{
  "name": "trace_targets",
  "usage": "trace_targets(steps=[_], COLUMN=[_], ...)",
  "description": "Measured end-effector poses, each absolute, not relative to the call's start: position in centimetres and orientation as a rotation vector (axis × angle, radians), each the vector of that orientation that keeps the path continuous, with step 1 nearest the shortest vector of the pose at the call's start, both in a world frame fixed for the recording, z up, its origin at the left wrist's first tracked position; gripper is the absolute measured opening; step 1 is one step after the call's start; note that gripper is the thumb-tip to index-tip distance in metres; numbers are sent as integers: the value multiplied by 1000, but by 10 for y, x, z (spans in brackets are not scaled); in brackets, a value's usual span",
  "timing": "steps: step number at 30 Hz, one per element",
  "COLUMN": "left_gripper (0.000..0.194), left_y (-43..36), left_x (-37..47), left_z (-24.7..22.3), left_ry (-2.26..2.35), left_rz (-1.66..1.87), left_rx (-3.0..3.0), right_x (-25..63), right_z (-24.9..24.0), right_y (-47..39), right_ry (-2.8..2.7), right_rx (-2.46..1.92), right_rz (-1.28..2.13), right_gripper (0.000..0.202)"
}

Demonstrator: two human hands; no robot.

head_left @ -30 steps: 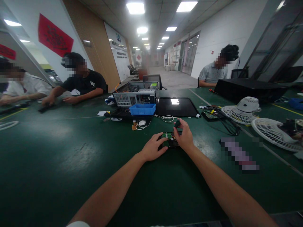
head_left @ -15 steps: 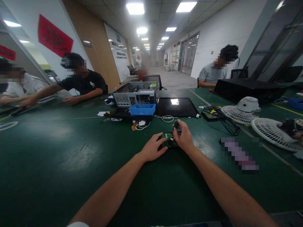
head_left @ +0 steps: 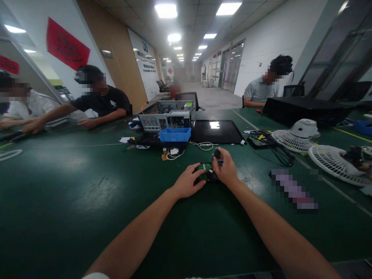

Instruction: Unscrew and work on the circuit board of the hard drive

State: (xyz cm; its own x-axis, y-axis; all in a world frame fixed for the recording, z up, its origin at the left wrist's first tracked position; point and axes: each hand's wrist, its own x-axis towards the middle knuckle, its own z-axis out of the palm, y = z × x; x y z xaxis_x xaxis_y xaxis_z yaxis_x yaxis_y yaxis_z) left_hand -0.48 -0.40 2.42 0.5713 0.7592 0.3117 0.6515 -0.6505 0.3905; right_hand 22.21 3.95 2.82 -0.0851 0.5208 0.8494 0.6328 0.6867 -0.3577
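Note:
An opened black device with a green circuit board (head_left: 204, 167) lies on the green table in front of me. My left hand (head_left: 188, 181) grips its left part, fingers at the far edge and over the board, thumb at the near edge. Over the device's right part is my right hand (head_left: 225, 167), its thumb and fingers pinching a small dark piece (head_left: 216, 152) that sticks up above the fingertips. The piece's kind is unclear. The right hand covers the device's right end.
Beyond my hands stand a blue bin (head_left: 174, 135), an opened computer case (head_left: 165, 116) and a flat black panel (head_left: 217, 131). White fan parts (head_left: 296, 135), a cabled circuit board (head_left: 258, 141) and a blurred-out flat object (head_left: 293, 190) lie to the right. Several people sit around the table.
My hands and the device stay almost exactly in place. At the far left, a co-worker's outstretched hand has shifted slightly.

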Motion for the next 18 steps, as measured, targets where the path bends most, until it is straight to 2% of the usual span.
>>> trace_targets(steps=[18], left_gripper=[52], left_y=[-5], left_x=[-5], left_z=[27], left_ry=[1184], left_rz=[650], left_rx=[2562], right_x=[223], right_z=[32], right_y=[37], right_ry=[-1737], right_rx=[-959], right_rz=[-161], right_gripper=[48])
